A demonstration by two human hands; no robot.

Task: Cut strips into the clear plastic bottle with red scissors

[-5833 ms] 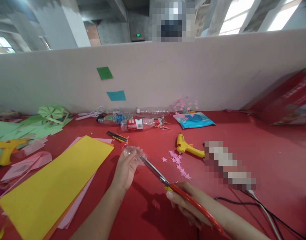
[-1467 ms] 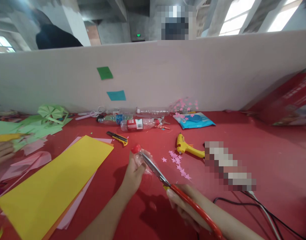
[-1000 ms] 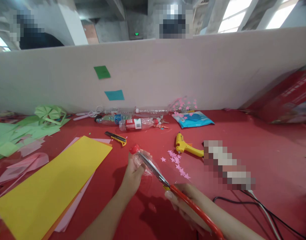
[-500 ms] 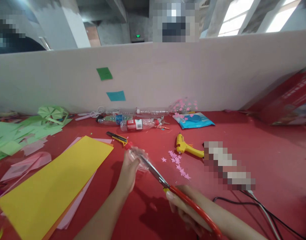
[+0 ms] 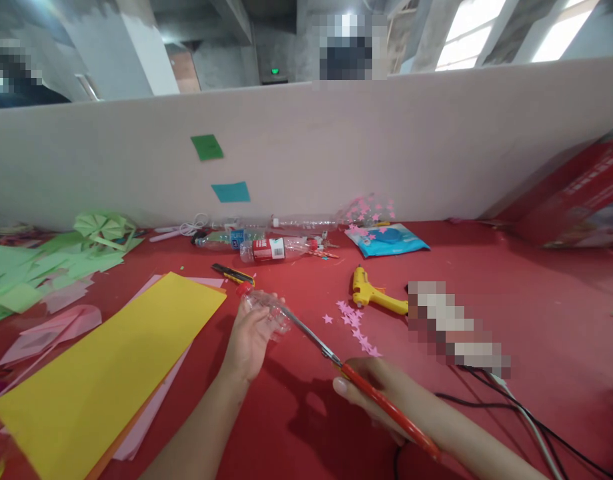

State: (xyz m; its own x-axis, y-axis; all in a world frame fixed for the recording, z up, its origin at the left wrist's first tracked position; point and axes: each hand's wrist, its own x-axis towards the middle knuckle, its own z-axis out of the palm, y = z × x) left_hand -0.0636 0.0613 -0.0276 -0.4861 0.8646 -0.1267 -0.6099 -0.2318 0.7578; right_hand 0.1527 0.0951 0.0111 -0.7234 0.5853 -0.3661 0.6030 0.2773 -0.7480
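My left hand (image 5: 250,337) is wrapped round a clear plastic bottle piece (image 5: 273,313) with a red cap at its upper left end. My right hand (image 5: 373,393) grips the red handles of a pair of scissors (image 5: 331,355). The scissor blades point up and left, and their tips meet the bottle piece at its right side. Just behind the red cap lies a yellow and black utility knife (image 5: 233,274). Several pink paper stars (image 5: 355,320) lie right of the bottle piece.
A yellow glue gun (image 5: 379,298) and black cables lie at right. Yellow paper (image 5: 116,373) and green sheets (image 5: 41,260) cover the left. Plastic bottles (image 5: 271,249) and a blue packet (image 5: 390,241) lie near the white partition (image 5: 296,147). People are beyond it.
My left hand and the bottle piece have shifted slightly left, and the red cap has tilted further left. The scissors have turned a little, their blades looking closer together.
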